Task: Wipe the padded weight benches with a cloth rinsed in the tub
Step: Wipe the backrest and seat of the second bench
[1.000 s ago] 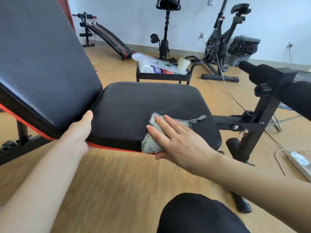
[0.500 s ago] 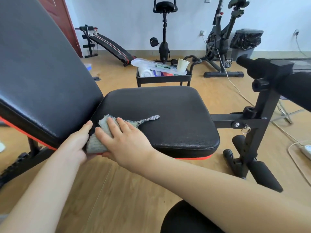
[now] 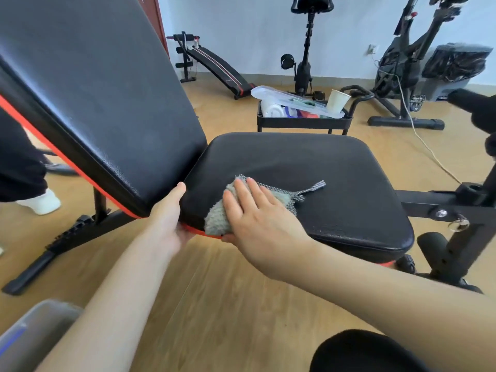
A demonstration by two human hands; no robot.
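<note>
A black padded seat (image 3: 308, 173) with red trim fills the middle of the view, and its tilted black backrest (image 3: 88, 84) rises at the left. A grey fuzzy cloth (image 3: 218, 216) with a mesh tail lies on the seat's near left corner. My right hand (image 3: 257, 218) presses flat on the cloth, fingers spread. My left hand (image 3: 167, 216) grips the seat's left edge, where it meets the backrest. A grey tub (image 3: 32, 334) shows partly at the bottom left corner.
A black cart (image 3: 303, 122) with a lidded box and paper cup stands behind the seat. Exercise bikes (image 3: 306, 60) and a sit-up bench (image 3: 214, 65) line the far wall. The bench's leg-roller frame (image 3: 456, 210) is at right. Another person's leg and white shoe (image 3: 40, 202) are at left.
My right hand slid the cloth leftward across the seat's near edge to the left corner, then a little back to the right. My left hand stays on the seat edge.
</note>
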